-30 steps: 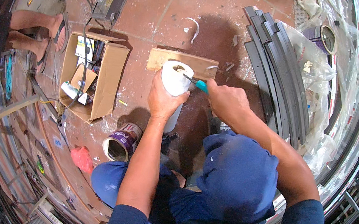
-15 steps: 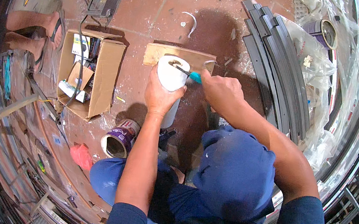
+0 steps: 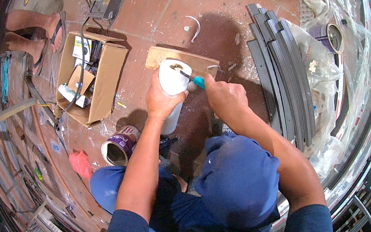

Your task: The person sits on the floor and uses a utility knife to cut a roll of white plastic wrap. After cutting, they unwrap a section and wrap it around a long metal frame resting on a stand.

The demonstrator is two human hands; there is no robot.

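Note:
My left hand [image 3: 163, 99] wraps round a long white roll [image 3: 173, 81], whose near end runs back toward my knees. The roll's far end, showing a brownish core, is tilted up over a wooden board [image 3: 203, 64] on the floor. My right hand [image 3: 226, 97] is closed on the teal handle of a hand tool [image 3: 198, 82]. Its dark, narrow shaft reaches into the opening at the roll's end; I cannot make out the tip or the tool's exact kind.
A cardboard box [image 3: 108, 83] of packages stands at left, near another person's feet [image 3: 49, 31]. By my left knee lies a purple-labelled can [image 3: 127, 137]. Dark grey strips [image 3: 283, 58] are stacked at right, beside plastic sheeting [image 3: 337, 95] and long profiles.
The whole scene has shifted slightly left in the picture. Both hands keep their grips, and the tool stays at the roll's opening with little visible movement.

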